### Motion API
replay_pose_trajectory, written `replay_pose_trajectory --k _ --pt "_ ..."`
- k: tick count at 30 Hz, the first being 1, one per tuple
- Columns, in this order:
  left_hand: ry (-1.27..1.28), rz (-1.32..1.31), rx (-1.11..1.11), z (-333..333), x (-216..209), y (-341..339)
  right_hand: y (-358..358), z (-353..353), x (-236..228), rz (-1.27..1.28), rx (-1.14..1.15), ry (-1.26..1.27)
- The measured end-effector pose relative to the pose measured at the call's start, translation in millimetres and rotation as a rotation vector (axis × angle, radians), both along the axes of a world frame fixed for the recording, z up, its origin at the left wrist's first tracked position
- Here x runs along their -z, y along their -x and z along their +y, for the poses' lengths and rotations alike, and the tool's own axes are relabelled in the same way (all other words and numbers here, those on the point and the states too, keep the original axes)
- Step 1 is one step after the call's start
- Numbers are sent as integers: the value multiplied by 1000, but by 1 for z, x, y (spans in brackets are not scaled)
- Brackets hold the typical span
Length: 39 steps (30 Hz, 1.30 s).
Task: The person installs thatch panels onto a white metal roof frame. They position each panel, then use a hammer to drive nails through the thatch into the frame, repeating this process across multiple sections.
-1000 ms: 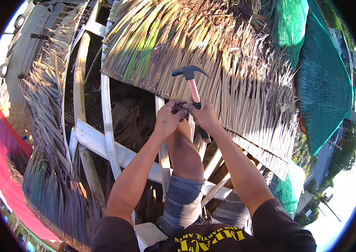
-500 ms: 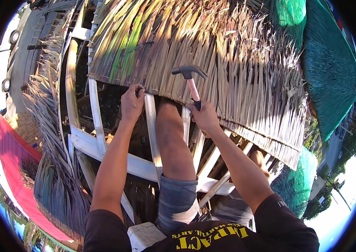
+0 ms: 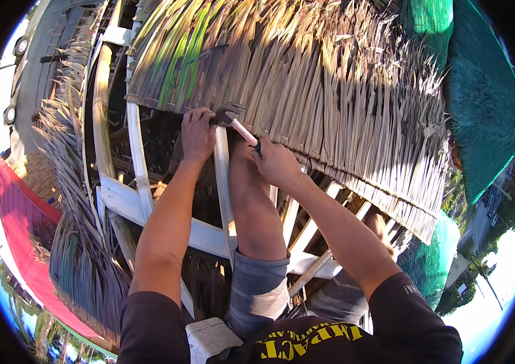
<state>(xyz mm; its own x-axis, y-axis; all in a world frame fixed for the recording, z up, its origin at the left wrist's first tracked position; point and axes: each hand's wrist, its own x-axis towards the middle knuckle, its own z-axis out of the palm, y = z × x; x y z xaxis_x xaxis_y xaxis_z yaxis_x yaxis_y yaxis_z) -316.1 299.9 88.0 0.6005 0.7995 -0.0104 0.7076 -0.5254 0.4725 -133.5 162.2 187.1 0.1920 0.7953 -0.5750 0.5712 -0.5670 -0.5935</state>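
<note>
My right hand (image 3: 278, 164) is wrapped round the dark grip of a claw hammer (image 3: 244, 131) with a pale pink shaft. The hammer's dark head, slightly blurred, lies right beside the fingertips of my left hand (image 3: 198, 134). Those fingers are pinched together at the lower edge of the thatch panel (image 3: 281, 97), by the top of a white wooden rafter (image 3: 223, 176). Whatever they pinch is hidden behind the fingers and hammer head. The thatch is dried palm leaf, brown with a few green strips.
My bare leg (image 3: 257, 200) reaches between the rafters. A white crossbeam (image 3: 206, 235) runs below my arms, with dark gaps around it. More thatch (image 3: 69, 145) hangs at the left, near a red roof (image 3: 23, 230). Green-netted thatch (image 3: 482, 103) stands at the right.
The hammer has swung down and left, from above the thatch to beside my left fingertips. My right hand moved left with it. My left hand shifted slightly up and right.
</note>
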Motion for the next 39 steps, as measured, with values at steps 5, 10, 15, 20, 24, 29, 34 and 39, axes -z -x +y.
replay_pose_trajectory --k 5,10,15,20,24,29,34,39 --pt "-3 -38 8 -3 -5 2 -2 3 10 1 25 43" --pt "289 -115 -506 5 -16 -20 -18 -22 12 1 105 50" --pt "976 -707 -1362 14 -4 -30 -28 -67 2 -7 111 1" --pt "1113 -889 -1181 7 19 0 -35 -80 -7 59 141 2" --pt "1195 -925 -1123 9 31 11 -35 -80 -21 76 205 -278" --pt "1257 -947 -1183 12 31 11 -11 -24 -33 151 215 -474" --pt "1275 -918 -1119 14 33 13 -20 41 -38 78 119 -155" --pt "1256 -832 -1149 16 37 13 -11 16 -47 179 321 -598"
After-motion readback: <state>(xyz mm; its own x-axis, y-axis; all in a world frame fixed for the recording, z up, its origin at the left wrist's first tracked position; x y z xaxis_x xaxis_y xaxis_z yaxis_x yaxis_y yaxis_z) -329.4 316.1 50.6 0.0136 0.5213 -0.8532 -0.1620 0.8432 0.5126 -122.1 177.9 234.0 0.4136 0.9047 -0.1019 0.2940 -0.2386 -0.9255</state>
